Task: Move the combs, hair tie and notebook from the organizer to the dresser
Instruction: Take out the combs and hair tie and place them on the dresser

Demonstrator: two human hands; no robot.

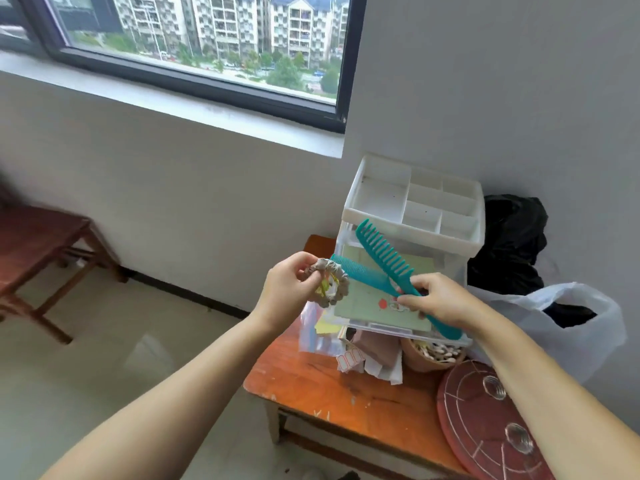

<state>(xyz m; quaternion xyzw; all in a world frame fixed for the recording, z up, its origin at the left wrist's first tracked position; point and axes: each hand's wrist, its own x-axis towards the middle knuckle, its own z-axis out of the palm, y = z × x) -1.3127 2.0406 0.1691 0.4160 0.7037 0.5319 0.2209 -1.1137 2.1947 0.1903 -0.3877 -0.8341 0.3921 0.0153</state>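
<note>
Combs, a hair tie and a notebook are showing here, all in front of a clear plastic drawer organizer (pixel 412 216) standing on an orange-brown wooden table (pixel 332 389). At the left, the left hand (pixel 287 292) is holding up a grey ruched fabric hair tie (pixel 330 285), its grip pinching the ring's near edge between thumb and fingertips; something yellow is showing through the ring's centre. Just right of it, a teal fine-toothed plastic comb (pixel 360 273) is pointing up and leftward, its tip sitting just beside the hair tie. A teal wide-toothed plastic comb (pixel 391 258) is crossing over it, teeth facing up and right, its handle running down past the palm. The right hand (pixel 440 301) is gripping both combs together where they cross, fingers pressed around the handles. Below the combs, a pale green notebook (pixel 374 303) with a small red drawing is lying flat in the organizer's pulled-out lower drawer. On top, the organizer's white divided tray is sitting. Farther right, a white plastic bag (pixel 568 323) is resting against the wall.
</note>
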